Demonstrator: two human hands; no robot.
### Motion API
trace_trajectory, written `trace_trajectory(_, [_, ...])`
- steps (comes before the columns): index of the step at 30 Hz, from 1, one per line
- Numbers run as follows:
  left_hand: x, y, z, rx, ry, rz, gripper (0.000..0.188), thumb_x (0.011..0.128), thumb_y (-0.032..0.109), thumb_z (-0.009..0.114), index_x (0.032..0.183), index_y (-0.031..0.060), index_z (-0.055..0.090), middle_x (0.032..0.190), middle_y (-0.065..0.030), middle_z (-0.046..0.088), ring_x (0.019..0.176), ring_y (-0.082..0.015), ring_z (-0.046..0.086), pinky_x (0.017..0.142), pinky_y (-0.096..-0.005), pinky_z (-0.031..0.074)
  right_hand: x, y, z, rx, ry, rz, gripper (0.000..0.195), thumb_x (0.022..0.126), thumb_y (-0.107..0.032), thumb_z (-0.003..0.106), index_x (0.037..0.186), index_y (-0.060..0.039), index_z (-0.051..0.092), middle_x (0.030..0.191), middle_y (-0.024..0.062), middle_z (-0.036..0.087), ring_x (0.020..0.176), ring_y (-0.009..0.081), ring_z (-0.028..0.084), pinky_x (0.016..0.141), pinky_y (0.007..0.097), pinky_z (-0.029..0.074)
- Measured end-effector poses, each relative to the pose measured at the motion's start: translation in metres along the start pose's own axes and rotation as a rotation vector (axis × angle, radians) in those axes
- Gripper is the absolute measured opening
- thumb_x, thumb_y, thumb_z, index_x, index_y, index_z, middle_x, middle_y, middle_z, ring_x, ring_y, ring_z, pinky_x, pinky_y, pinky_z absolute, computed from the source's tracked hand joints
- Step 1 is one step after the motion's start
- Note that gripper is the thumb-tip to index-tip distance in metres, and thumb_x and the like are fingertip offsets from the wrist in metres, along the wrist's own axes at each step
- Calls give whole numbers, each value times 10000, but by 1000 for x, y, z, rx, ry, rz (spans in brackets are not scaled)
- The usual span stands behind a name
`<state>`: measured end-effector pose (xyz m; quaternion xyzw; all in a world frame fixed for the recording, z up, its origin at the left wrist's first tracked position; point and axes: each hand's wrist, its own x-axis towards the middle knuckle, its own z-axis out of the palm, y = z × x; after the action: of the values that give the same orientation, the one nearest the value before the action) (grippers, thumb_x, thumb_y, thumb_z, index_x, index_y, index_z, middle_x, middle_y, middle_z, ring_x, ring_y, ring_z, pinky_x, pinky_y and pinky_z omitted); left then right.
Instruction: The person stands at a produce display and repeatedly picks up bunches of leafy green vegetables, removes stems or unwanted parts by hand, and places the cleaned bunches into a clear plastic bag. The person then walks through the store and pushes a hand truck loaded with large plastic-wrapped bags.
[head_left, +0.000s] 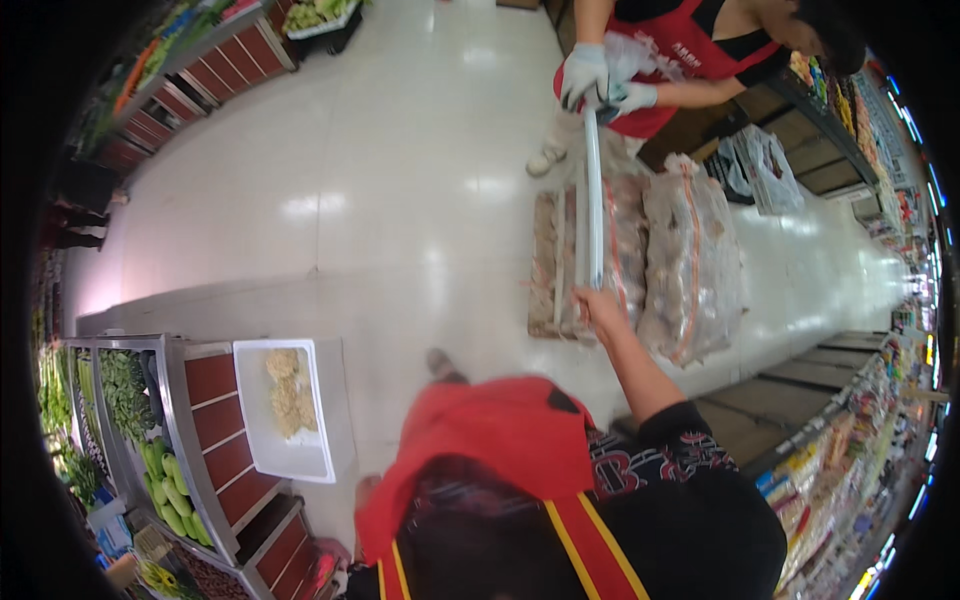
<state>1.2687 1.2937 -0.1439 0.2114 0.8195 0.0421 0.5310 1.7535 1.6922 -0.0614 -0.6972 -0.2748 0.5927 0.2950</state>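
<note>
My right hand (596, 306) is closed around the near end of a pale metal bar (595, 202), which looks like a cart handle. Two white-gloved hands of another person in a red apron (694, 45) are at the bar's far end. Beside and below the bar lie large filled sacks (694, 255) of translucent plastic with orange stripes. A bit of skin at the left edge of my red apron (510, 427) seems to be part of my left hand (366, 491); its fingers are hidden.
A white foam box (326, 435) holding cauliflower stands at the left, against a vegetable display with green gourds (176, 491). Shelving (780, 397) runs along the right. Plastic bags (769, 169) hang near a black crate behind the sacks. Another person's legs (79, 229) show at far left.
</note>
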Motion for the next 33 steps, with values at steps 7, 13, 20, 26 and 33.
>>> trace_trajectory(7, [127, 161, -153, -258, 71, 178, 395, 781, 161, 582, 1147, 17, 550, 843, -56, 619, 734, -140, 570, 654, -278, 458, 2, -38, 72, -5, 139, 45, 147, 764, -119, 629, 680, -23, 557, 506, 19, 470, 375, 111, 404, 351, 268, 308])
trace_trajectory(13, [181, 364, -224, -339, -84, 344, 385, 821, 177, 550, 1180, 37, 535, 937, -66, 617, 861, -152, 586, 779, -295, 458, 3, -64, 106, -52, 253, 81, 163, 755, -115, 642, 662, -48, 526, 527, 31, 500, 379, 103, 406, 343, 257, 301])
trace_trajectory(20, [186, 546, -226, -174, -226, 397, 367, 852, 180, 525, 1191, 37, 528, 964, -81, 619, 889, -158, 587, 794, -292, 454, 17, -67, 99, -45, 324, 235, 177, 743, -185, 658, 667, -45, 581, 524, 18, 525, 380, 93, 414, 352, 247, 303])
trace_trajectory(26, [174, 710, -163, 78, -429, 486, 342, 862, 170, 516, 1172, 30, 551, 974, -75, 624, 887, -150, 582, 784, -277, 447, 31, -79, 91, -127, 388, 236, 196, 735, -213, 675, 656, -50, 601, 524, 21, 541, 391, 92, 431, 370, 255, 327])
trace_trajectory(33, [155, 900, 1, 297, -701, 850, 466, 891, 277, 537, 1254, -6, 463, 993, -82, 620, 855, -151, 589, 771, -279, 456, 35, -81, 100, -133, 477, 307, 213, 724, -207, 699, 633, -37, 608, 557, 28, 571, 515, 122, 515, 516, 289, 407])
